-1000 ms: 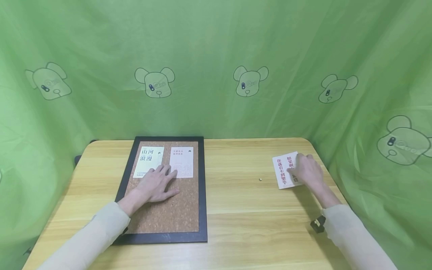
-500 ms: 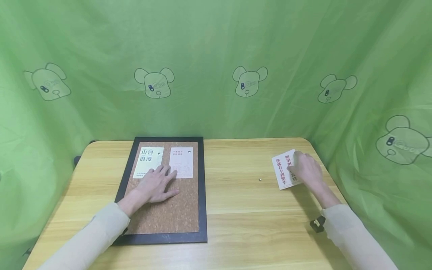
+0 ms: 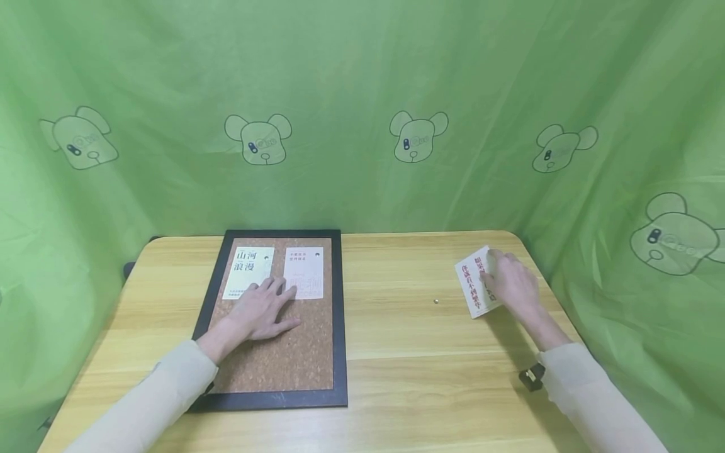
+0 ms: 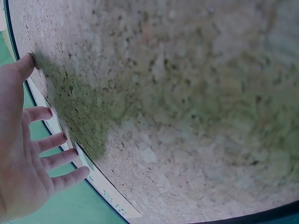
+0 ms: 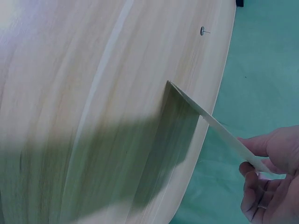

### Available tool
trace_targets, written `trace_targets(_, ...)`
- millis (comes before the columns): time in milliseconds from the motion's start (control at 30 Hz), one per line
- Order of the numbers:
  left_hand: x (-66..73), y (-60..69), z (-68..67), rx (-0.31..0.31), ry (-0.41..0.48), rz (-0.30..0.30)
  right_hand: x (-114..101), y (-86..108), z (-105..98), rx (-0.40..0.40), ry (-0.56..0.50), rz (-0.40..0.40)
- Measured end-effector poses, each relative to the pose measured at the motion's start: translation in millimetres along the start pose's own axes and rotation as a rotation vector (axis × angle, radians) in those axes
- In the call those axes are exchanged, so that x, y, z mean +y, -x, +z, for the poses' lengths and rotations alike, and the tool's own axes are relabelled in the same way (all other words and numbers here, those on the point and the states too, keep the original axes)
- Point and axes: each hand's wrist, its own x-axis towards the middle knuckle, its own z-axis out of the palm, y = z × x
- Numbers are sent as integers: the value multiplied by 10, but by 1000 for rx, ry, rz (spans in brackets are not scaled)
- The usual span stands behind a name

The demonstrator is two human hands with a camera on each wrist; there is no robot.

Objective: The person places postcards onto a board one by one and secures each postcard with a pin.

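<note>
My right hand point(image 3: 512, 283) pinches a white card point(image 3: 470, 286) with red characters by its right edge, thumb on one side and fingers on the other. The card is tilted, its far end close to the tabletop; whether it touches cannot be told. My left hand point(image 3: 263, 311) rests on a black-framed cork board point(image 3: 283, 358) with fingers spread. Its fingertips reach the lower edges of two cards, a pale one point(image 3: 253, 261) with dark characters and a white one point(image 3: 304, 267) with red print. Each bears a dark pin head in its upper right corner.
A single thumbtack point(image 5: 202, 31) lies on the wooden table point(image 3: 396, 358), between the board and the held card. Green curtains point(image 3: 340, 176) with bear-head outlines hang behind the table and at both sides.
My right hand has shifted slightly left and tipped the card more steeply, raising its gripped edge. The left hand and the board have stayed put.
</note>
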Motion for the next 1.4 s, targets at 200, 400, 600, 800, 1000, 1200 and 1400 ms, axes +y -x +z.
trace_targets(200,4,3,-5,-3,3,0,-55,7,14,48,10,-29)
trace_targets(400,-1,-6,-2,-4,6,1,-93,42,23,114,29,-84)
trace_targets(600,2,-13,-11,-4,5,4,-118,53,33,177,49,-129)
trace_targets(800,0,-1,-12,-9,7,0,-169,66,24,251,84,-172)
trace_targets(1000,0,0,-6,-18,17,-5,-238,93,1,309,98,-214)
trace_targets(1200,1,1,-3,-11,10,-3,-323,139,-44,344,79,-237)
trace_targets(1400,-1,2,-12,-6,7,2,-413,174,-64,417,81,-299)
